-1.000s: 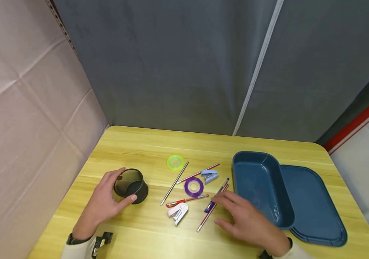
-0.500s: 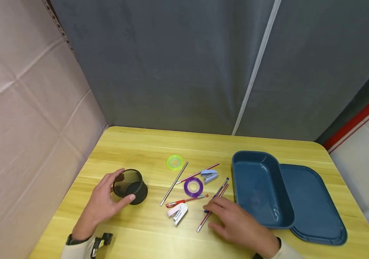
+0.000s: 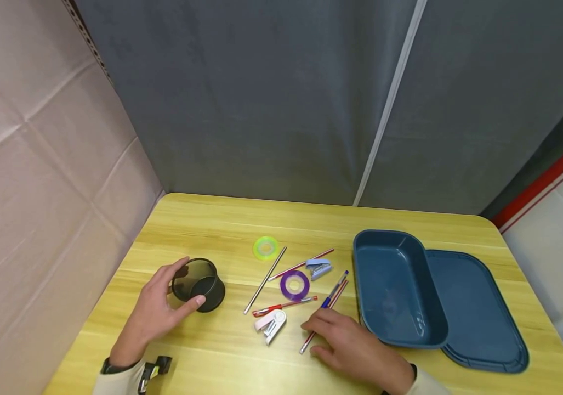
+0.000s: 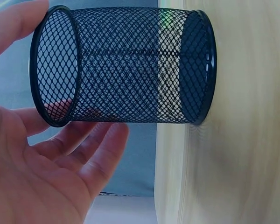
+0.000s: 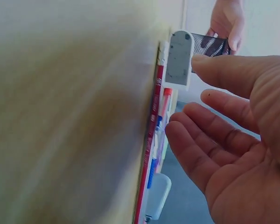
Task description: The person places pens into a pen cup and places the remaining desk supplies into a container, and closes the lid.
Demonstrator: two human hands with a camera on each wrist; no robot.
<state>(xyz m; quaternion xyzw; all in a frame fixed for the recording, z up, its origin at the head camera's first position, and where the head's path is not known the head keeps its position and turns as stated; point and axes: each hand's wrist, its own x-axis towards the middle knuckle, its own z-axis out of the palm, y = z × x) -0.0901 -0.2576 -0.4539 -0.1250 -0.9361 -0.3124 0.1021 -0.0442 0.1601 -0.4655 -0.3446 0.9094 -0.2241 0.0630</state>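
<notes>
My left hand (image 3: 155, 310) grips a black mesh pen cup (image 3: 215, 297) by its rim, thumb on one side and fingers on the other. In the left wrist view the cup (image 4: 126, 65) stands with its base at the wooden table. My right hand (image 3: 352, 348) is low over a red pencil (image 3: 307, 344) and a blue pen (image 3: 336, 288), covering part of both. The right wrist view shows its thumb and fingers (image 5: 200, 144) apart, with nothing between them, beside the red pencil (image 5: 154, 107). A pink-and-white stapler (image 3: 272, 326) lies just left of this hand.
Between the hands lie a red pen (image 3: 286, 305), a purple tape roll (image 3: 284, 286), a silver pencil (image 3: 265, 281), another red pencil (image 3: 293, 268), a light-blue stapler (image 3: 319, 268) and a green tape roll (image 3: 259, 248). A blue box (image 3: 394, 291) stands at right, overlapping its lid (image 3: 488, 318).
My right hand has moved left and toward me along the pencil and pen, uncovering more of the blue pen's far part. The left hand and cup have stayed in place.
</notes>
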